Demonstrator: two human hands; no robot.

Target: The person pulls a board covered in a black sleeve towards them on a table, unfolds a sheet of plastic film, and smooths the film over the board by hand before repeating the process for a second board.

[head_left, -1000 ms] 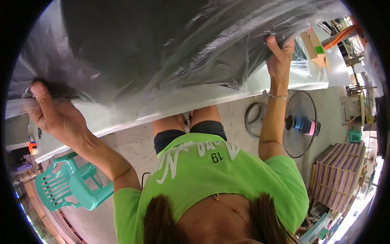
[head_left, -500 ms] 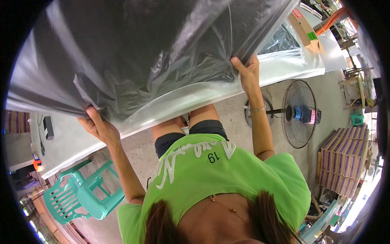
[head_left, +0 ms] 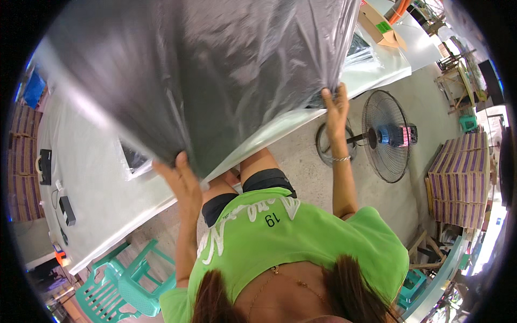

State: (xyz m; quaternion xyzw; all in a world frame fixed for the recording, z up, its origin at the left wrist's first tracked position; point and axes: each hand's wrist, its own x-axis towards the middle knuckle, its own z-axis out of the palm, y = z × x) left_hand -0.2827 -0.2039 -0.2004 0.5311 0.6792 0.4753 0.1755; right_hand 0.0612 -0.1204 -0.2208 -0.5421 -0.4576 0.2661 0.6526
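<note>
A large sheet of dark plastic film [head_left: 237,70], creased and shiny, hangs between my hands over the white-covered table [head_left: 97,177]. My left hand [head_left: 180,175] pinches its near left corner, fingers closed. At the near right corner, my right hand [head_left: 335,105] grips the film between thumb and fingers. The film's left edge is blurred and lifted off the tabletop. Beside my left hand lies a flat dark piece in clear plastic [head_left: 134,160], partly hidden under the film. Another plastic-wrapped piece [head_left: 361,51] rests beyond my right hand.
An open cardboard box [head_left: 379,27] sits at the table's far right. A black box-shaped item [head_left: 67,210] and a cable lie at the left. A standing fan [head_left: 385,137] is right of me, green plastic chairs [head_left: 126,282] at lower left, striped stacks [head_left: 458,180] at right.
My left hand has moved right and nearer to me with its corner, drawing the film's left side in. More tabletop and a wrapped piece show at left. My right hand still holds its corner.
</note>
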